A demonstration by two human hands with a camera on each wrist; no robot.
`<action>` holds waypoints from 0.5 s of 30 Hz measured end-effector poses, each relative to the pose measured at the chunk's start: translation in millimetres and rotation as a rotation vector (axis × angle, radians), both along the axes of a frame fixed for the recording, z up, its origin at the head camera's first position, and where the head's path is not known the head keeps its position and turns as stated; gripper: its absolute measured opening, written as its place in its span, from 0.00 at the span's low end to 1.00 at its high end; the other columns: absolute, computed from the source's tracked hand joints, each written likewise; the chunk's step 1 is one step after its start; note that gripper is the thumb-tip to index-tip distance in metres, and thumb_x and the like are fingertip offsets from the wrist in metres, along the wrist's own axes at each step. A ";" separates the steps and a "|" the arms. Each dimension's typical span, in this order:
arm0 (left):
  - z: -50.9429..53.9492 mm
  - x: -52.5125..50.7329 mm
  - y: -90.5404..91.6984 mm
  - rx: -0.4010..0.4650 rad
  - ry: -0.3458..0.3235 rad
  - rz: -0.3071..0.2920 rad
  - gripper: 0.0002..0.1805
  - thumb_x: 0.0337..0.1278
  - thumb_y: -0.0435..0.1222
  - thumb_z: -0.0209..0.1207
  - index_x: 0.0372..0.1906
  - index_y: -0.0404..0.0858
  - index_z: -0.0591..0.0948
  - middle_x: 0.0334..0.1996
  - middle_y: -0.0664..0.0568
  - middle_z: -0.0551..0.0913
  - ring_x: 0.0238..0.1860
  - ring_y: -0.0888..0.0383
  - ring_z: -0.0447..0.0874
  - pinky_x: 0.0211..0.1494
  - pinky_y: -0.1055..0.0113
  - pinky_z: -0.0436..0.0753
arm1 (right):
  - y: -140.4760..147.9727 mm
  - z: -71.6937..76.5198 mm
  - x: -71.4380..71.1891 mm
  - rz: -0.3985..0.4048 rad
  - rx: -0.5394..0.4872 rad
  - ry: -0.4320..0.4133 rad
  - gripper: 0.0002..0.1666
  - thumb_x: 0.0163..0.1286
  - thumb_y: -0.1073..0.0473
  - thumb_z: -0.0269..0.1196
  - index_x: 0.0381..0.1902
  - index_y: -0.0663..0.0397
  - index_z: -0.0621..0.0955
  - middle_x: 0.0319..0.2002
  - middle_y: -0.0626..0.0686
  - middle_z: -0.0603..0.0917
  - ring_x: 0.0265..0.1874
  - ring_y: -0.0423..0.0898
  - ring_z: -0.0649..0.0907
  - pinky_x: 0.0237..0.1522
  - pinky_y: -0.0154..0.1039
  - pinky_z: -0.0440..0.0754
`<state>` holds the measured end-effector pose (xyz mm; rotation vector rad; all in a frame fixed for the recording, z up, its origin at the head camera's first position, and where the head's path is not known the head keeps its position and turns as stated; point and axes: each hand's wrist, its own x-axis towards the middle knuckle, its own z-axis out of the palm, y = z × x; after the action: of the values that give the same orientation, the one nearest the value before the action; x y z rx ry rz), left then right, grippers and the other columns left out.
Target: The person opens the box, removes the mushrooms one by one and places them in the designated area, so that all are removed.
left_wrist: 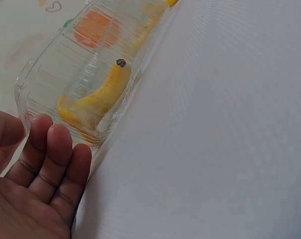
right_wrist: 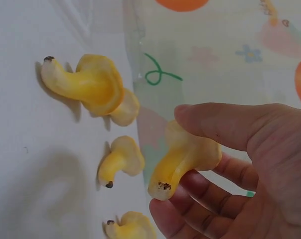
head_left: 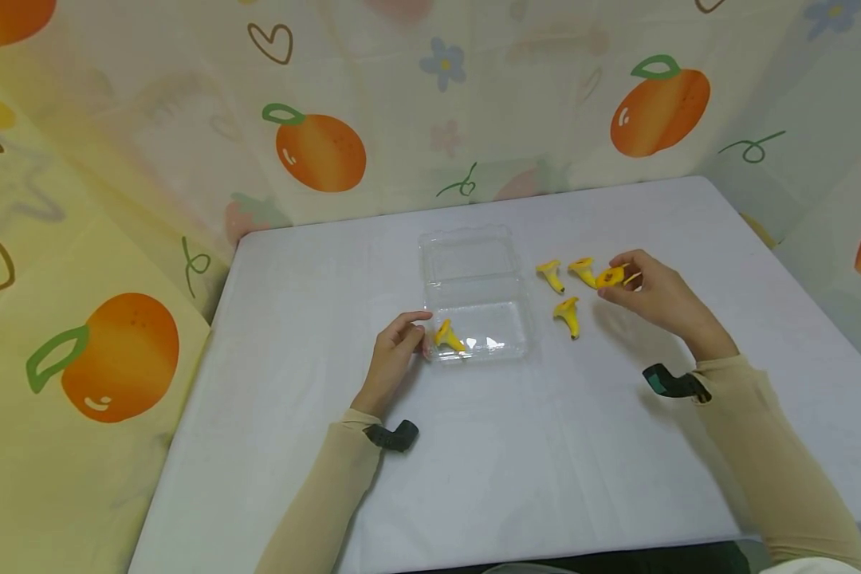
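My right hand (head_left: 653,291) pinches a yellow trumpet-shaped mushroom (right_wrist: 190,154) between thumb and fingers, above the table at the right. Its dark-tipped stem end faces the right wrist camera. In the head view, loose mushrooms (head_left: 567,317) lie on the cloth between that hand and a clear plastic clamshell box (head_left: 473,259). The box stands with its lid laid back. One mushroom (head_left: 448,336) lies inside, at the left end of the near half. My left hand (head_left: 393,355) is at that end, its fingertips (left_wrist: 58,139) touching the clear wall from outside.
A white cloth (head_left: 316,319) covers the table. Behind it and at the sides hang fabric sheets (head_left: 387,96) printed with oranges, hearts and flowers. Each wrist bears a dark strap (head_left: 678,384) over a beige sleeve (head_left: 768,454).
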<state>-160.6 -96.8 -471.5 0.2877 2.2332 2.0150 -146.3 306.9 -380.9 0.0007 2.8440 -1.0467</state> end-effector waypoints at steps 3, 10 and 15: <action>1.0 -0.1 -0.3 0.001 -0.008 -0.004 0.17 0.75 0.30 0.49 0.62 0.36 0.79 0.30 0.40 0.78 0.32 0.56 0.77 0.45 0.71 0.81 | 0.2 -1.7 0.1 0.006 0.005 0.005 0.38 0.72 0.45 0.63 0.68 0.62 0.66 0.55 0.65 0.74 0.54 0.61 0.74 0.43 0.42 0.75; 1.9 -0.3 -0.9 0.002 -0.031 -0.003 0.18 0.75 0.30 0.48 0.63 0.35 0.78 0.32 0.34 0.78 0.33 0.53 0.78 0.45 0.71 0.81 | -0.6 -4.9 1.0 0.018 0.011 0.017 0.36 0.72 0.46 0.64 0.67 0.62 0.67 0.54 0.65 0.75 0.53 0.60 0.75 0.42 0.41 0.75; 0.5 0.1 0.7 -0.003 -0.010 0.009 0.17 0.73 0.29 0.49 0.60 0.37 0.80 0.28 0.45 0.77 0.31 0.57 0.77 0.44 0.73 0.81 | 0.6 -7.7 0.1 0.018 0.008 0.000 0.37 0.72 0.45 0.64 0.67 0.62 0.66 0.54 0.65 0.74 0.53 0.60 0.75 0.41 0.40 0.76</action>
<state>-160.5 -96.2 -471.0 0.2671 2.2351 2.0134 -146.2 307.5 -388.6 -0.0246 2.8420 -1.0321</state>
